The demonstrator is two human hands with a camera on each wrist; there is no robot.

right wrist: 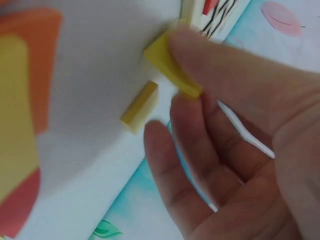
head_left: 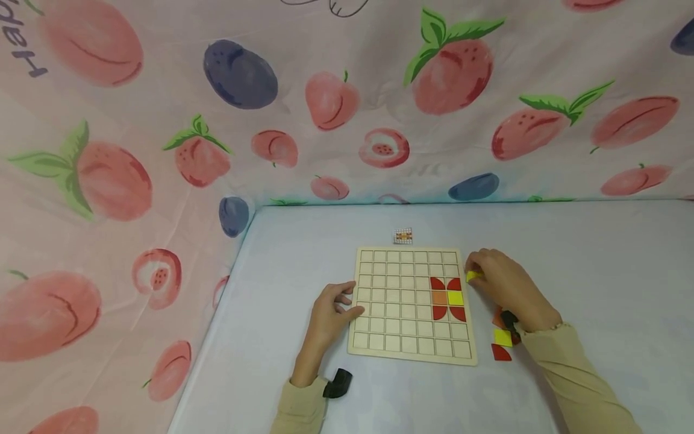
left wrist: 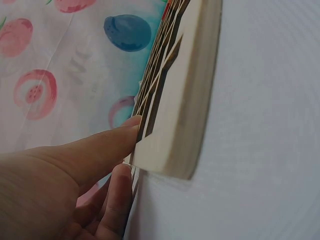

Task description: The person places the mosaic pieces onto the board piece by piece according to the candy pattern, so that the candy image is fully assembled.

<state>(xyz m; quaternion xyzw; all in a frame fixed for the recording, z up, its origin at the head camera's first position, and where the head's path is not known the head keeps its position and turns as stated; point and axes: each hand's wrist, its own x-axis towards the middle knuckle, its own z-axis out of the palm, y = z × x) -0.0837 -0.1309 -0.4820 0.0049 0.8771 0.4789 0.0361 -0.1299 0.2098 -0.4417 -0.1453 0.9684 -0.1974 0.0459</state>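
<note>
A wooden grid board lies flat, holding red quarter pieces, an orange square and a yellow square near its right side. At the left edge of the board rests the left hand, its thumb on the top face and other fingers by the edge in the left wrist view. Just right of the board, the right hand pinches a yellow piece between thumb and fingers. Another yellow piece is below that hand's fingertips in the right wrist view.
Beyond the board lies a small pattern card. Near the right wrist are loose pieces: a yellow square, a red quarter piece and an orange piece partly covered by the arm. A fruit-print cloth stands behind and at left.
</note>
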